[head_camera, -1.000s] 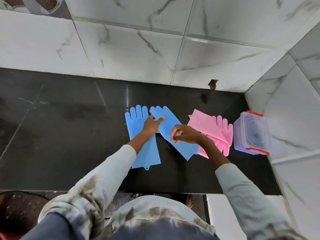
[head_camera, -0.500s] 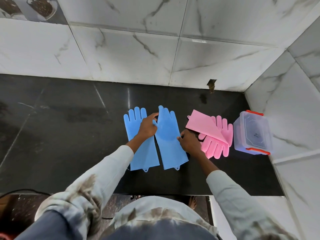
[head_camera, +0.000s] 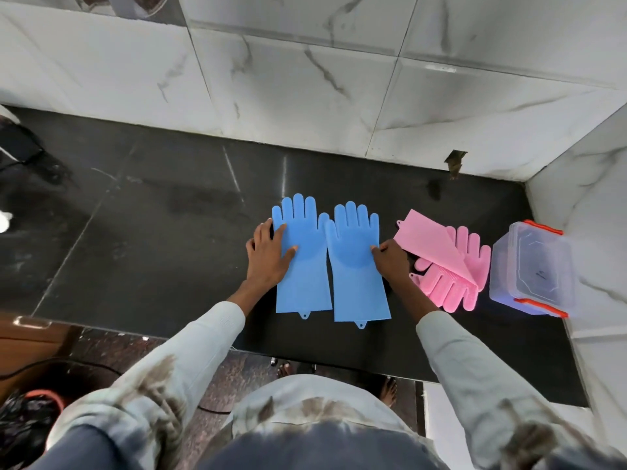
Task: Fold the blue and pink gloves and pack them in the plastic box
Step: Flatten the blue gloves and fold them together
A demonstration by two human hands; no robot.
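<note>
Pressing blue gloves (head_camera: 330, 262) flat; counter (head_camera: 152, 232) leftward bare.

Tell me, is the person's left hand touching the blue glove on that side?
Touching. In the head view the left hand lies flat on the left blue glove, its fingers spread over the glove's edge and thumb.

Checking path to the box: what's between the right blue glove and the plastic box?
In the head view, the person's right hand at the right blue glove, then the pink gloves overlapping in a pile, then bare counter before the plastic box.
</note>
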